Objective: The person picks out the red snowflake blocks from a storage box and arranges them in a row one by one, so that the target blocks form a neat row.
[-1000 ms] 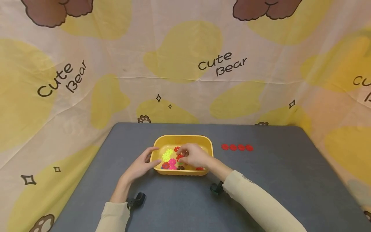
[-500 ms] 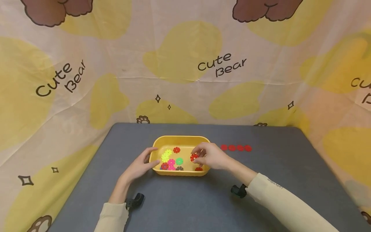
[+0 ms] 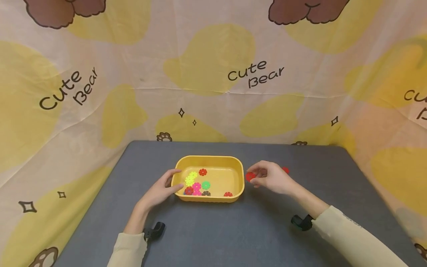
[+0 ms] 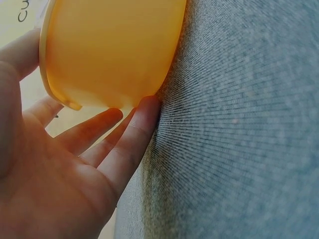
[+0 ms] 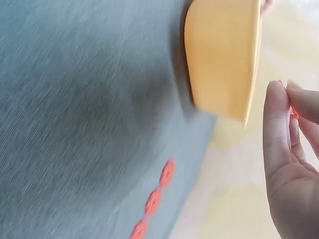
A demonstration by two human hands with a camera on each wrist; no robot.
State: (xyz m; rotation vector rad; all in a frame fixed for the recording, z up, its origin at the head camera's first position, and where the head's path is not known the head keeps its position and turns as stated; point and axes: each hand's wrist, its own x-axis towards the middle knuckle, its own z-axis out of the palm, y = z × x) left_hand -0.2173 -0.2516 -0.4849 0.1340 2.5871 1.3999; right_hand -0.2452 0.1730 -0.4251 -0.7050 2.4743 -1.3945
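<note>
My right hand (image 3: 271,178) pinches a red snowflake-shaped plastic disc (image 3: 250,176) between thumb and fingertips, just right of the yellow plastic tub (image 3: 213,199). In the right wrist view only a thin red edge of that disc (image 5: 294,113) shows between the fingers. My left hand (image 3: 163,188) holds the tub's left end, thumb and index finger over the rim; the left wrist view has other fingers (image 4: 132,144) against its outer wall. Inside lie yellow discs (image 3: 190,180), pink discs (image 3: 197,186), a green disc (image 3: 206,185), a dark disc (image 3: 206,193) and several red ones.
Red discs (image 5: 153,202) lie in a row on the grey table (image 3: 213,237), right of the tub; my right hand hides most of them in the head view, leaving one red disc (image 3: 285,170) visible. A printed cloth (image 3: 213,74) hangs behind the table.
My right hand has lifted a red disc from the middle of the tub and carried it right, past the rim, over the table. My left hand stays at the tub's left end.
</note>
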